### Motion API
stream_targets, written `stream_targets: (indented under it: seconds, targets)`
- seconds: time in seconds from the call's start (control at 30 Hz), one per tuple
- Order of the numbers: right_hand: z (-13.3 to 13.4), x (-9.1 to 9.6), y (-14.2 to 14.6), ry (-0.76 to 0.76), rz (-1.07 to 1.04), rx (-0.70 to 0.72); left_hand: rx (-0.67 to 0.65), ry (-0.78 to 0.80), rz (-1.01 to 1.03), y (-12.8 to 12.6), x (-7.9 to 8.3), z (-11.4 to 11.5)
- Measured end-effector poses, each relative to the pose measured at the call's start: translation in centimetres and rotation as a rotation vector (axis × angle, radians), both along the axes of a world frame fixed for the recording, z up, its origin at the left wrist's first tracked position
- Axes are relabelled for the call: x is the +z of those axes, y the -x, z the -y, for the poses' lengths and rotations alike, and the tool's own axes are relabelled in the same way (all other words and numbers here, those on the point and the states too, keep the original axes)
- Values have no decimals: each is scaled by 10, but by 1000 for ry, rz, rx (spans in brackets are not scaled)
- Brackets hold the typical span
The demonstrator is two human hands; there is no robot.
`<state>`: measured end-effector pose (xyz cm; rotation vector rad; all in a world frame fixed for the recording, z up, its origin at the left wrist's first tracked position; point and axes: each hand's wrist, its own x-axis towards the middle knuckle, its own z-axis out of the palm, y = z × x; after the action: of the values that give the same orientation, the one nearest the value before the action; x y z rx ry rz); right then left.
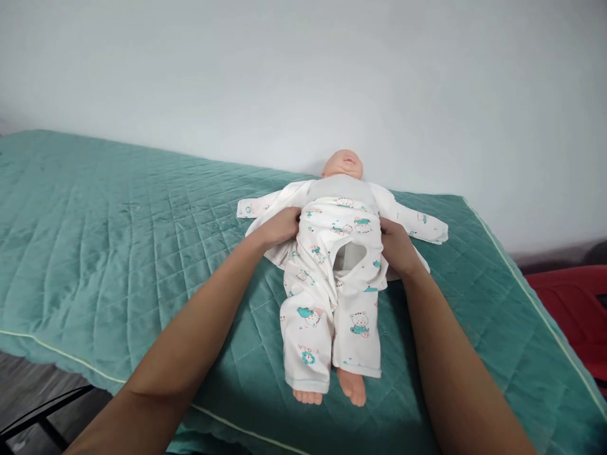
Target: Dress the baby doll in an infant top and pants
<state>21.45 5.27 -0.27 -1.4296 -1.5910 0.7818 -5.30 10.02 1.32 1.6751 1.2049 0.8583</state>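
A baby doll point(342, 164) lies on its back, its head toward the wall and its bare feet toward me. It wears white split-crotch baby pants point(310, 322) with small animal prints; an opening shows at the crotch. Beneath its torso a matching white jacket point(420, 226) is spread, sleeves out to both sides. My left hand point(283, 227) is closed at the left side of the pants' upper part, fingertips partly hidden by the cloth. At the opposite side my right hand point(398, 246) grips the pants, its fingers mostly tucked behind the fabric.
A green quilted cover point(118, 253) with pale piping lies under the doll. Behind it rises a white wall point(294, 76). A red plastic chair point(573, 309) stands past the right edge, and a black metal frame point(47, 417) shows at lower left above the floor.
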Motion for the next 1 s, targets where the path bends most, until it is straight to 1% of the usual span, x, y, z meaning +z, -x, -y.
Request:
stream_targets:
  seconds: [0.07, 0.13, 0.23, 0.3, 0.4, 0.5, 0.6, 0.67, 0.77, 0.87, 1.0]
  targets:
    - [1, 2, 0, 18, -56, 1, -136, 68, -19, 4, 7, -1]
    - [2, 3, 0, 67, -121, 31, -207, 127, 30, 5, 10, -1]
    - [3, 4, 0, 175, -243, 106, -207, 195, 152, 3, 7, -2]
    - [3, 4, 1, 240, -310, 149, -194, 255, 242, 1, 0, -2]
    - [4, 7, 3, 303, -331, 182, -241, 319, 366, 0, -12, -3]
    - [5, 11, 5, 337, -355, 185, -259, 311, 396, 1, -16, -2]
    - [7, 12, 7, 364, -434, 175, -232, 265, 380, 0, -13, 1]
    - [7, 11, 8, 351, -486, 186, -213, 249, 375, -2, -10, 3]
    - [6, 7, 8, 254, -511, 217, -192, 270, 405, -6, -9, 6]
    - [4, 3, 7, 148, -469, 225, -159, 327, 475, -9, -10, 7]
    - [3, 2, 7, 30, -373, 171, -83, 373, 522, -13, -10, 7]
